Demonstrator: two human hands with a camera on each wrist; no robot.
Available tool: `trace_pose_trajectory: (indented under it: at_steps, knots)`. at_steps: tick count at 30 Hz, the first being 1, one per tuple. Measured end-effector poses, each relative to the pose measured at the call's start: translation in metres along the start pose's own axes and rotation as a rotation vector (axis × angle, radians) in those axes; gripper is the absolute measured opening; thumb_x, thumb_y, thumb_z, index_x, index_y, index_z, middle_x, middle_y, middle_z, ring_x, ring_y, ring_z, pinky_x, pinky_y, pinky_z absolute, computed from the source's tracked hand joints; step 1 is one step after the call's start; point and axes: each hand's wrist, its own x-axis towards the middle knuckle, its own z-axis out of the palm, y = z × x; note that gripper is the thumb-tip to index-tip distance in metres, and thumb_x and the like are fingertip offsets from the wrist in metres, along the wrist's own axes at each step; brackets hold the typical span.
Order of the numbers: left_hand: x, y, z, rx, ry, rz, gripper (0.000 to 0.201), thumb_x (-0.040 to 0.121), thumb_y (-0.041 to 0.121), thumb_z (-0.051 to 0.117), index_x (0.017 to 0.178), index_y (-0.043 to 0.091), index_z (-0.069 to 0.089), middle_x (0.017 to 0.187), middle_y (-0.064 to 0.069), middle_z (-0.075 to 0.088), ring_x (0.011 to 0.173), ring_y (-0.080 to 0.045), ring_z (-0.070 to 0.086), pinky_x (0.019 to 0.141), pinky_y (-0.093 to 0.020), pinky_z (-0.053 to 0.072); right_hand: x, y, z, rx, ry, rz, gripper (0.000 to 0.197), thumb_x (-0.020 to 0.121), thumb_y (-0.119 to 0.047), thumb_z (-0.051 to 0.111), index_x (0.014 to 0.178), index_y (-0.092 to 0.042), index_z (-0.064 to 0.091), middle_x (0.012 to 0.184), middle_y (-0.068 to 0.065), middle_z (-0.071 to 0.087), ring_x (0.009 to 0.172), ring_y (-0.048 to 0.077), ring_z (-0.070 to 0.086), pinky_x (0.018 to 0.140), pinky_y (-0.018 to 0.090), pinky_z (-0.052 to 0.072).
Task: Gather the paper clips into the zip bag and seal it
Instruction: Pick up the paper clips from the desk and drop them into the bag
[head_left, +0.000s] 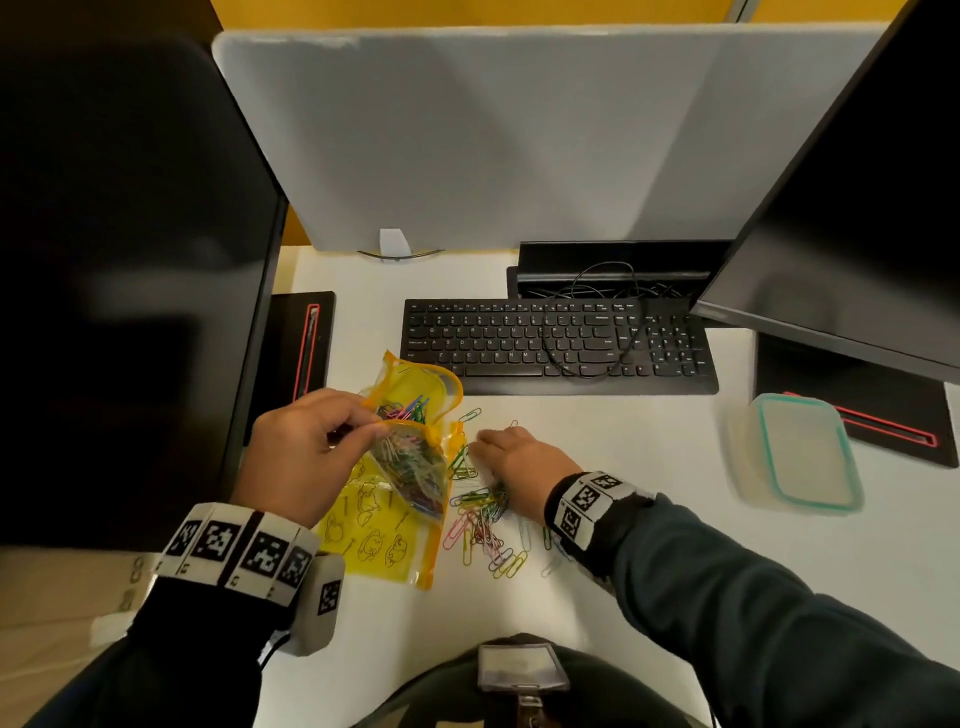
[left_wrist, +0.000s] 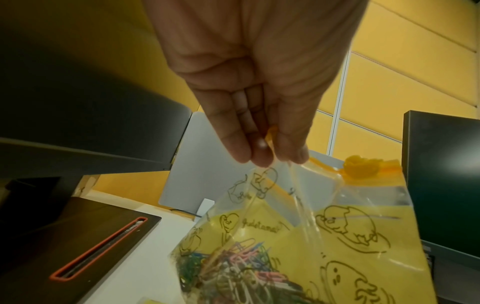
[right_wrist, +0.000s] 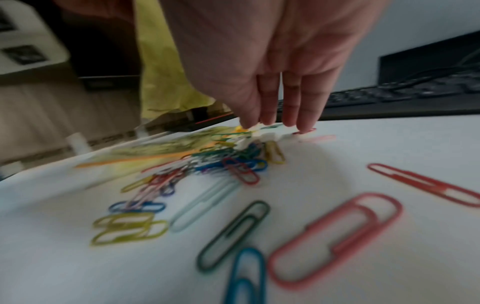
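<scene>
Head view: left hand (head_left: 304, 452) pinches the open mouth of the yellow bag (head_left: 400, 488), lifted left of the loose clips (head_left: 483, 525) on the desk (head_left: 623, 467); right hand (head_left: 519, 457) lies over the clips, below the keyboard (head_left: 556, 343).

Left wrist view: fingertips (left_wrist: 259, 152) and thumb pinch the bag's (left_wrist: 363, 246) clear rim; clips (left_wrist: 233, 267) already inside, slider (left_wrist: 359, 169) at one end.

Right wrist view, blurred: fingers (right_wrist: 291, 102) straight, tips apparently touching the clips (right_wrist: 233, 160) beside the bag (right_wrist: 166, 72), gripping none.
</scene>
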Motion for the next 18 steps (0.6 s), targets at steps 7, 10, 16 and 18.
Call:
trace_pose_trajectory:
  at_steps: [7,10,16,18]
  knots:
    - [0.002,-0.004,-0.006,0.013,0.022,-0.004,0.004,0.071,0.014,0.074,0.074,0.011,0.073,0.079,0.002,0.068,0.074,-0.005,0.060,0.068,-0.005,0.045,-0.008,-0.055,0.026,-0.378,0.011,-0.273,0.032,0.066,-0.033,0.074,0.095,-0.020,0.068,0.092,0.000,0.065,0.087,0.022,0.061,0.080,0.035,0.051]
    - [0.001,-0.008,-0.008,0.009,0.031,-0.017,0.004,0.071,0.014,0.074,0.073,0.011,0.072,0.079,0.001,0.068,0.079,-0.004,0.060,0.070,-0.007,0.045,-0.002,-0.060,0.033,-0.370,-0.084,-0.246,0.046,0.085,-0.027,0.057,0.129,-0.014,0.048,0.127,0.006,0.052,0.116,0.031,0.046,0.104,0.050,0.032]
    - [0.001,-0.011,-0.011,-0.003,0.043,-0.035,0.004,0.071,0.016,0.074,0.072,0.014,0.072,0.079,0.003,0.068,0.079,-0.003,0.060,0.070,-0.008,0.046,0.011,-0.057,0.025,-0.301,-0.142,-0.238,0.059,0.093,-0.027,0.048,0.145,-0.019,0.023,0.153,0.004,0.025,0.143,0.033,0.014,0.114,0.054,0.012]
    - [0.002,-0.011,-0.012,0.009,0.044,-0.036,0.004,0.071,0.016,0.074,0.072,0.012,0.072,0.078,0.002,0.068,0.076,-0.005,0.060,0.069,-0.009,0.046,0.015,-0.050,0.021,-0.239,-0.090,-0.206,0.072,0.087,-0.026,0.059,0.146,-0.015,0.020,0.155,0.008,0.020,0.143,0.031,0.015,0.115,0.050,0.012]
